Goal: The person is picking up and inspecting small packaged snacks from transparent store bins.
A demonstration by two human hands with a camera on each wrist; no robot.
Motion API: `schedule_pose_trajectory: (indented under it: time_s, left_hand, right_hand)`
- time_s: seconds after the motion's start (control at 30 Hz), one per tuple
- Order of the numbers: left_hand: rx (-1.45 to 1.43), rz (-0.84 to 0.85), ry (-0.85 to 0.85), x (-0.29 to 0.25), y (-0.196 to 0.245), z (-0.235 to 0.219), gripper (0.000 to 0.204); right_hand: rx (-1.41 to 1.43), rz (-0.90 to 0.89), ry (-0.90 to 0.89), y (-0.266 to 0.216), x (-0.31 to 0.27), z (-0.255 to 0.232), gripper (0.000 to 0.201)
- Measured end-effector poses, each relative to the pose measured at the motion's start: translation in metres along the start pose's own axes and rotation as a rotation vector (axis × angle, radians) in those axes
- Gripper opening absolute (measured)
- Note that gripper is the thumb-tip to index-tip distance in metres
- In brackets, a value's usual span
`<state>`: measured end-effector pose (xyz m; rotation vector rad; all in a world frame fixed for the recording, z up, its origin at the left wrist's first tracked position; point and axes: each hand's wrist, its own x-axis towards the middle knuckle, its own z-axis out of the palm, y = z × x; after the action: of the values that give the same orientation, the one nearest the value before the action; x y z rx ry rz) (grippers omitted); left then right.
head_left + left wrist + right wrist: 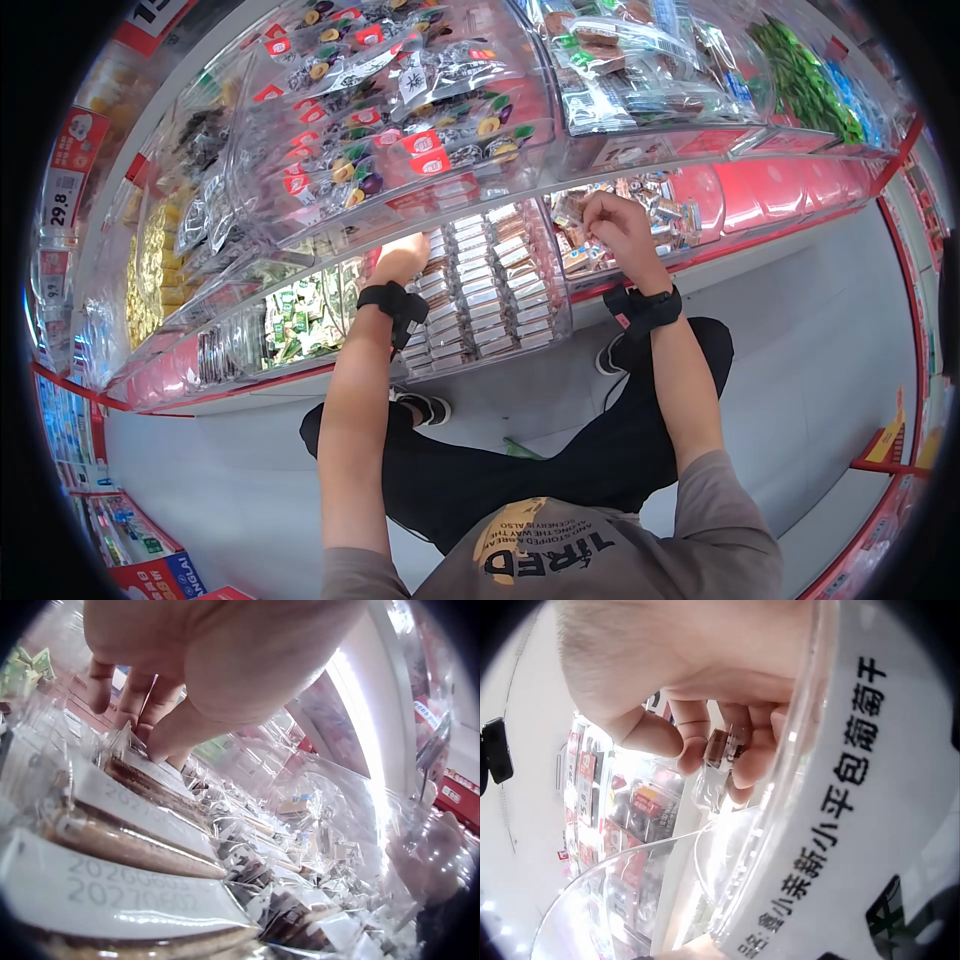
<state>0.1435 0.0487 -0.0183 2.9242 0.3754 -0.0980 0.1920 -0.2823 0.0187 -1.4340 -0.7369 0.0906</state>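
Note:
My left hand (403, 258) reaches into a clear bin of neatly stacked wrapped snack bars (485, 285). In the left wrist view, its thumb and fingers pinch one wrapped snack bar (142, 766) in a row of brown bars with white, date-printed wrapper sides. My right hand (620, 235) is raised over the neighbouring bin of loosely heaped small wrapped snacks (672, 215). Its fingers curl round a small wrapped snack (718, 748), brown with clear wrapper ends, in the right wrist view. The clear bin wall (810, 750) stands close beside that hand.
Above the hands is a shelf edge (440, 222), carrying bins of bagged dried plums (400, 120) and other packets (620, 60). Green wrapped snacks (305, 315) lie to the left. Pink bin fronts (770, 195) run to the right. My legs and the grey floor (800, 330) are below.

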Motion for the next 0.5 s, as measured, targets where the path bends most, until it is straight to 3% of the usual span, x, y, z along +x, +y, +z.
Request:
schedule_pose_trajectory:
  time_s: [0.17,0.27,0.3,0.37,0.43,0.5]
  left_hand:
    - [0.062,-0.021,-0.078,-0.016,0.025,-0.027,0.036]
    - [0.154,0.212,-0.146,-0.014,0.007,-0.019,0.040]
    - [0.125,0.167,-0.176,-0.017,0.013,-0.024,0.040]
    - [0.065,0.075,-0.229,-0.023,0.028,-0.039,0.041]
    - [0.065,0.149,-0.203,-0.018,0.017,-0.028,0.040]
    - [0.115,0.181,-0.245,-0.017,0.014,-0.028,0.039]
  right_hand:
    - [0.000,-0.086,-0.058,-0.016,-0.006,0.007,0.007]
    - [-0.301,-0.304,-0.091,-0.040,-0.002,0.026,0.012]
    - [-0.387,-0.248,-0.182,-0.045,-0.003,0.028,0.019]
    - [-0.572,-0.350,-0.192,-0.049,-0.002,0.040,0.020]
    - [-0.831,-0.462,-0.146,-0.054,-0.003,0.056,0.014]
    - [-0.784,-0.432,-0.217,-0.048,-0.002,0.059,0.014]
